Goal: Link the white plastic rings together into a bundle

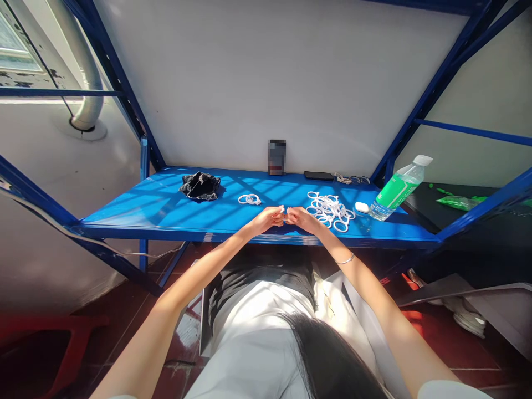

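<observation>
My left hand and my right hand meet above the front edge of the blue shelf, knuckles almost touching. Fingers of both are closed in a pinch. A small white piece shows between the fingertips, mostly hidden, in the same white as the rings nearby. Just right of my right hand lies a loose pile of white rings. Behind my left hand, a few more white rings lie together in a small group.
On the blue shelf sit a crumpled black bag, a dark upright box, a black phone, a coiled cable, a white earbud case and a tilted green-labelled bottle. Blue frame posts rise at both sides.
</observation>
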Demonstrator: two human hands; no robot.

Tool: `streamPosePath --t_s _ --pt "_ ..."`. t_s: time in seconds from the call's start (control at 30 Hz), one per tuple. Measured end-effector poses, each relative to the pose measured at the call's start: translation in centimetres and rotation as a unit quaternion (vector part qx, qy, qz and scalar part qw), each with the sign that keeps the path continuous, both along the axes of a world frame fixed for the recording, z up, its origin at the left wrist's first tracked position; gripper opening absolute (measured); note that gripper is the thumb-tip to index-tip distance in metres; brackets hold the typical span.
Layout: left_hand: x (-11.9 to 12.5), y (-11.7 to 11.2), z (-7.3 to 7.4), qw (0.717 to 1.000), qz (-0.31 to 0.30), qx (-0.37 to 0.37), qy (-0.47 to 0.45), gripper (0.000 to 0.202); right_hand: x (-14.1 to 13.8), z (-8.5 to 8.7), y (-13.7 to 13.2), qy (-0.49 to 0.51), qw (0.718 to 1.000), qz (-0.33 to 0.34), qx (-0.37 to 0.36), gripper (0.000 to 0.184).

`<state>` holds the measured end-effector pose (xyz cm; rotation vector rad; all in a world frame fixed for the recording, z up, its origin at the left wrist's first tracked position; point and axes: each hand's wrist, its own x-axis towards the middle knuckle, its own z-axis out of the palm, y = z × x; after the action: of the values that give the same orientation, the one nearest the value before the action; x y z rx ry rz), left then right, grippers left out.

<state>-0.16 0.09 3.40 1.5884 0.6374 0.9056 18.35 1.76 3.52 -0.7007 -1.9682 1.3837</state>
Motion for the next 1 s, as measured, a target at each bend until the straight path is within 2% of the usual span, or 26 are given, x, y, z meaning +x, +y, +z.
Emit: streamPosePath --t_s 0.1,0.17,0.23,0.3,0.37,0.43,0.53,0.63,0.77,0.9,1.0 --pt "-1.1 0.5 0.5 0.996 0.055 0.067 0.038 0.053 0.3 -0.1 0.5 -0.052 0.989 -0.102 0.097 0.044" --pt "-2.3 1.0 0.8 0.976 0.109 0.148 0.116 0.045 0.8 -0.3 0.9 -0.123 0.949 -0.208 0.204 0.041" --pt "-3.7 1.6 0.9 0.922 0.201 0.245 0.22 0.038 1.6 -0.7 1.5 -0.221 0.876 -0.307 0.298 0.041" --pt "-5.0 2.3 0.7 0.849 0.289 0.313 0.313 0.032 2.4 -1.2 2.2 -0.308 0.806 -0.368 0.346 0.043" --pt "-6.1 2.9 0.3 0.801 0.333 0.328 0.375 0.032 3.1 -1.8 2.8 -0.358 0.76 -0.398 0.369 0.045" --pt "-7.0 3.6 -0.2 0.783 0.349 0.316 0.407 0.032 3.5 -2.3 3.4 -0.38 0.735 -0.413 0.381 0.047" --pt "-7.7 4.3 -0.9 0.78 0.362 0.297 0.415 0.033 3.7 -2.8 3.9 -0.411 0.73 -0.408 0.364 0.046" --pt "-7.8 4.8 -1.4 0.774 0.362 0.314 0.414 0.037 3.7 -2.8 4.0 -0.434 0.739 -0.388 0.338 0.042" --pt "-7.6 4.7 -1.5 0.757 0.364 0.346 0.418 0.035 3.7 -2.1 3.5 -0.417 0.756 -0.359 0.355 0.037" --pt "-7.3 4.1 -1.0 0.723 0.37 0.401 0.423 0.033 3.1 -1.1 2.7 -0.363 0.807 -0.23 0.406 0.032" --pt "-6.6 3.6 -0.8 0.719 0.339 0.45 0.406 0.03 2.4 -0.5 2.0 -0.313 0.828 -0.131 0.446 0.034"
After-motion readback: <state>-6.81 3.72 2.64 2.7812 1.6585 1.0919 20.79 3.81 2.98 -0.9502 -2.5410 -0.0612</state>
